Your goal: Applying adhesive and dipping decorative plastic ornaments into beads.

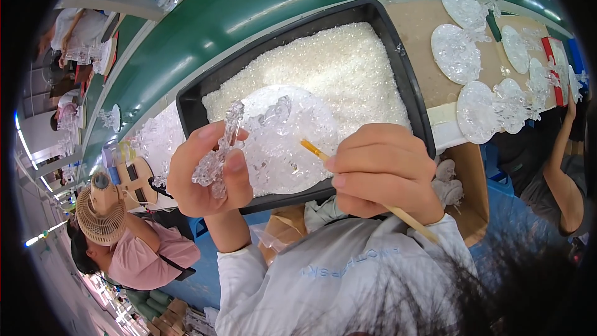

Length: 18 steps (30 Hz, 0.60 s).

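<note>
My left hand (205,171) is closed on a clear, knobbly plastic figure (234,116), pinched upright between thumb and fingers. In my right hand (385,171) is a thin paintbrush (315,150) with a pale wooden handle; its yellowish tip points left toward the figure, with a gap between them. Below both hands, a round clear disc (308,118) with raised clear shapes on it rests on white glittery granules (329,56). These fill much of a black tray (407,74). My left fingers hide part of the figure.
Several clear discs with figures (456,53) stand on brown board at the right. A green conveyor belt (273,9) runs behind the tray. More clear pieces (161,137) lie left, near a fan (101,211) and a co-worker in pink (149,255). Another person's arm (559,168) reaches in at right.
</note>
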Tool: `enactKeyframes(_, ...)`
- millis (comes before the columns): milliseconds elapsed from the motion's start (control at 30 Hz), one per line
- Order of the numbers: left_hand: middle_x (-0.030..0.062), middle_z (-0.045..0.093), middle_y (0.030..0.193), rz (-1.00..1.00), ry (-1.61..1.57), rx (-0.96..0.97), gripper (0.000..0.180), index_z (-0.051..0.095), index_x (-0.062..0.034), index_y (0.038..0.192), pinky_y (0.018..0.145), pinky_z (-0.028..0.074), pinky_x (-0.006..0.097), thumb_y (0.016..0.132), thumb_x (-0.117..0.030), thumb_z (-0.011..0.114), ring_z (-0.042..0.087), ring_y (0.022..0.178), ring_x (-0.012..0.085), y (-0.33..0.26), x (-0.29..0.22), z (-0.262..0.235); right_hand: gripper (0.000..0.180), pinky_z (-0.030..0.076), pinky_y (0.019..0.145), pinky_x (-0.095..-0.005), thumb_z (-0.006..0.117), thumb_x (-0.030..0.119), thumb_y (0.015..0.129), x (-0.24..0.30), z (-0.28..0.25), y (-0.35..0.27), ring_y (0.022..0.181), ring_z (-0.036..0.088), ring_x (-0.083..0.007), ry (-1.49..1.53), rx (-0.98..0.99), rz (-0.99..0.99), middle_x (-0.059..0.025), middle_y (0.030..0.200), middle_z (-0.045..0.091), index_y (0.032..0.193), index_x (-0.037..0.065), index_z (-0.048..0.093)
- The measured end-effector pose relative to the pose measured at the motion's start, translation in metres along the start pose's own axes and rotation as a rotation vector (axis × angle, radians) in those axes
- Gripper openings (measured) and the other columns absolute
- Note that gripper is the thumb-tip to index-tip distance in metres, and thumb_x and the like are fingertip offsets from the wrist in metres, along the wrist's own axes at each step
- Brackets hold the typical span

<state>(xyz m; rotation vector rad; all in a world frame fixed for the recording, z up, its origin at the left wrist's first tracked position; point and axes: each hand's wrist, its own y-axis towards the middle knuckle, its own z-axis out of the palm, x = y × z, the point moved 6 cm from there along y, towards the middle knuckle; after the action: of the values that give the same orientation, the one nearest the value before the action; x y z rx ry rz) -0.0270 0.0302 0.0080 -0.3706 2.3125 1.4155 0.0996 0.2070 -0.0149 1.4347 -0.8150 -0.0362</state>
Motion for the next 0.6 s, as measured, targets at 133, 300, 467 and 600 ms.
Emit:
enactKeyframes(133, 0.0226, 0.068, 0.082, -0.004, -0.019, -0.007, 0.032, 0.054, 0.0106, 0.113, 0.058, 0.054, 0.028, 0.089, -0.006, 0.066, 0.068, 0.063, 0.0235, -0.0013, 0.0011, 0.0002, 0.022, 0.052, 0.052, -0.0301, 0.072, -0.004, 0.067, -0.0024, 0.0011, -0.0041, 0.060, 0.065, -0.0257, 0.033, 0.039, 0.004, -0.0128, 0.081, 0.068, 0.087, 0.000, 0.064)
enactKeyframes(300, 0.0233, 0.068, 0.081, -0.019, -0.054, -0.031, 0.033, 0.053, 0.0104, 0.114, 0.059, 0.054, 0.029, 0.089, -0.006, 0.066, 0.067, 0.063, 0.0237, -0.0007, 0.0017, 0.0000, 0.021, 0.054, 0.052, -0.0311, 0.072, -0.004, 0.069, -0.0019, -0.0031, -0.0034, 0.061, 0.065, -0.0253, -0.024, -0.008, -0.017, -0.0117, 0.081, 0.068, 0.088, 0.000, 0.064)
enactKeyframes(467, 0.0238, 0.067, 0.081, 0.015, -0.033, -0.003, 0.033, 0.052, 0.0101, 0.115, 0.060, 0.054, 0.029, 0.089, -0.006, 0.065, 0.067, 0.063, 0.0236, -0.0008, -0.0005, 0.0000, 0.021, 0.054, 0.053, -0.0310, 0.072, -0.003, 0.069, -0.0029, 0.0031, -0.0051, 0.063, 0.066, -0.0253, -0.046, -0.001, 0.004, -0.0117, 0.083, 0.068, 0.089, 0.001, 0.065)
enactKeyframes(600, 0.0243, 0.067, 0.082, 0.019, -0.015, 0.016, 0.033, 0.052, 0.0101, 0.115, 0.060, 0.054, 0.029, 0.089, -0.005, 0.065, 0.067, 0.063, 0.0235, -0.0001, -0.0011, 0.0007, 0.020, 0.055, 0.051, -0.0303, 0.070, -0.002, 0.061, 0.0009, -0.0010, 0.0011, 0.060, 0.064, -0.0247, -0.080, -0.040, -0.027, -0.0115, 0.077, 0.063, 0.080, -0.002, 0.064)
